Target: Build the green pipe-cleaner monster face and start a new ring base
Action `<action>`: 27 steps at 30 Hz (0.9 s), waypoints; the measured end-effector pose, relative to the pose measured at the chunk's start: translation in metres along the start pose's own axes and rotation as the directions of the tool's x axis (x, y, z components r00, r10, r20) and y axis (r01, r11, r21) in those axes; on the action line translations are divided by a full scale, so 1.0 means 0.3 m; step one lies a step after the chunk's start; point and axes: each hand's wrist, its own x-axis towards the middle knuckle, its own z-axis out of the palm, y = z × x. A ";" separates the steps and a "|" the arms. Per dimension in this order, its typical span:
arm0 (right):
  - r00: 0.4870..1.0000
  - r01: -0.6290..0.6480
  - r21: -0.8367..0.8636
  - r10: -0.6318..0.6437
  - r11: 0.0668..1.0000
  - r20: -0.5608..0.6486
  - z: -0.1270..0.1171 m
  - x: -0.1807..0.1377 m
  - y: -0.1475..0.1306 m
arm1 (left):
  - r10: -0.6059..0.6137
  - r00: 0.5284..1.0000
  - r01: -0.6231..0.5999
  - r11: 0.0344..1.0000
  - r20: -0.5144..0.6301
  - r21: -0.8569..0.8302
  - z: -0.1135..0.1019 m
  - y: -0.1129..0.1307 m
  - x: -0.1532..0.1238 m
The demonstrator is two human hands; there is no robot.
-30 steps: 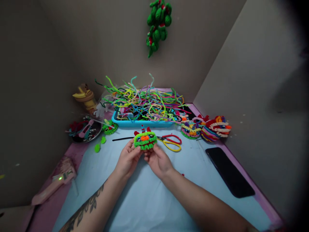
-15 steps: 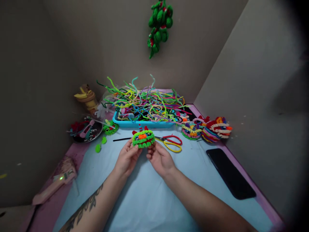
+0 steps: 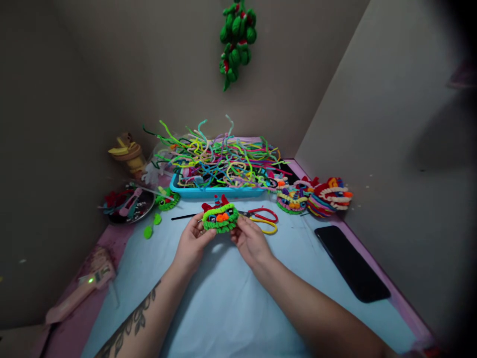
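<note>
Between my two hands is a green pipe-cleaner lion-dance head (image 3: 220,219) with an orange nose, eyes and red tufts on top. My left hand (image 3: 194,239) grips its left edge, thumb in front. On its right edge, my right hand (image 3: 250,238) pinches it with the fingertips; some fingers are hidden behind. Just beyond the hands lie scissors (image 3: 265,219) with one red and one yellow handle loop. A thin black stick (image 3: 183,217) pokes out on the left, partly hidden by my left hand.
A blue tray (image 3: 219,192) heaped with pipe cleaners (image 3: 227,159) stands at the back. More colourful heads (image 3: 328,198) sit right, near a black phone (image 3: 352,263). Left are a pink glue gun (image 3: 84,293), a metal bowl (image 3: 143,211), a green head (image 3: 167,199) and green pieces (image 3: 148,231).
The lion head has tipped in my hands, so its top and red tufts show more and its lower mouth less. The whole view has shifted slightly.
</note>
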 end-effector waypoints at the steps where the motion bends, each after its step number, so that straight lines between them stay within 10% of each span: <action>1: 1.000 -0.013 0.027 0.013 1.000 0.009 -0.001 0.001 -0.003 | -0.007 1.000 0.007 1.000 0.012 -0.003 0.000 0.002 0.000; 12: 0.974 -0.197 0.214 0.166 0.957 0.154 -0.005 0.010 -0.016 | -0.208 0.962 0.233 0.963 0.179 -0.134 0.003 -0.005 -0.005; 27: 0.959 -0.256 0.261 0.209 0.931 0.194 -0.003 -0.001 -0.046 | -0.134 0.964 0.177 0.968 0.230 -0.180 -0.002 -0.001 -0.006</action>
